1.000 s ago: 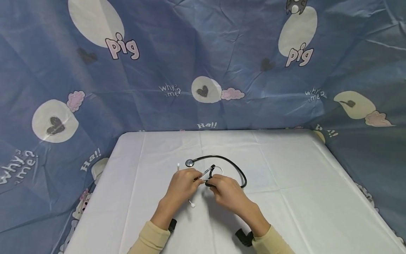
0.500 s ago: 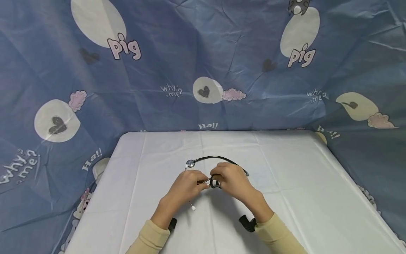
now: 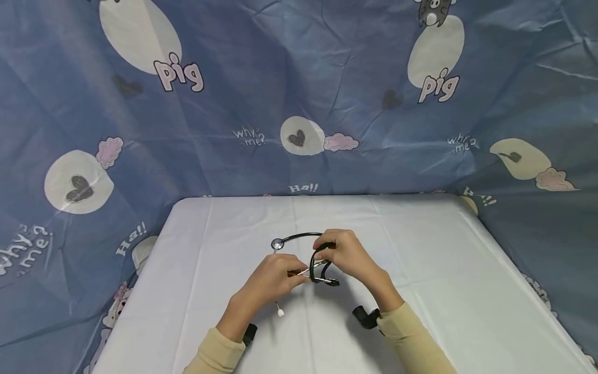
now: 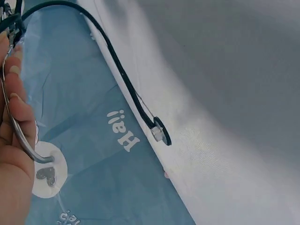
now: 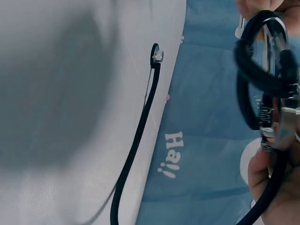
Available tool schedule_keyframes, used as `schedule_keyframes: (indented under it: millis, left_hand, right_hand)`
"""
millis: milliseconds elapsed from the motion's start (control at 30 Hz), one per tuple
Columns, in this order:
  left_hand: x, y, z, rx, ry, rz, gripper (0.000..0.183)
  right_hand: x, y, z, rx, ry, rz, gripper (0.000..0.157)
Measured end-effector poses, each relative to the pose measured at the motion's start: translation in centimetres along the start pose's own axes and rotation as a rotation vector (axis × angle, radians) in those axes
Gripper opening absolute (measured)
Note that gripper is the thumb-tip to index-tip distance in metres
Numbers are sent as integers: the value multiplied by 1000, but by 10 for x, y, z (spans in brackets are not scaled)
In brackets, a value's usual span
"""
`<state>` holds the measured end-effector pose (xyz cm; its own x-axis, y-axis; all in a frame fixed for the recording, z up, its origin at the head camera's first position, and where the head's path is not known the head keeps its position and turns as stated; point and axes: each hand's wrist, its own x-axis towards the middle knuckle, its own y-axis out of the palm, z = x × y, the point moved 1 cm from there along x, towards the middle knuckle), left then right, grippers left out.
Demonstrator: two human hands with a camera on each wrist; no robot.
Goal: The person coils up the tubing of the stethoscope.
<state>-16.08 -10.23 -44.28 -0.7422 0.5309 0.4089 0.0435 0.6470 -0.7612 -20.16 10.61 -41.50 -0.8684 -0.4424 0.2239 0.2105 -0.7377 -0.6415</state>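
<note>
Right hand [image 3: 347, 254] farther forward than before, black tubing loop [image 3: 312, 264] now taller; more exposed

Stethoscope [image 3: 314, 279] between left fingers [image 3: 293, 261] and right fingers [image 3: 324, 240], chest piece [image 3: 277, 244] beyond left fingers, table [image 3: 420, 311] below, curtain [image 3: 374, 166] behind

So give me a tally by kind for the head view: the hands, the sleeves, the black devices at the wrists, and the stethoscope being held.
Hands: 2, left hand and right hand
Sleeves: 2, left sleeve and right sleeve
Black devices: 2, left device and right device
Stethoscope: 1
Total: 7
</note>
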Motion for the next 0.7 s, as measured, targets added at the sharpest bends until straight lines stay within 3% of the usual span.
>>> schedule_keyframes:
  millis: [167, 433, 700]
  left_hand:
    - [-1, -3, -1, -70, 51, -33, 9]
    - [1, -7, -1, -132, 132, -55, 8]
    - [1, -7, -3, -214, 122, -44, 8]
  right_hand:
    - [4, -3, -8, 101, 22, 48, 11]
    - [10, -5, -23, 316, 131, 142, 14]
    - [8, 1, -33, 428, 157, 169, 19]
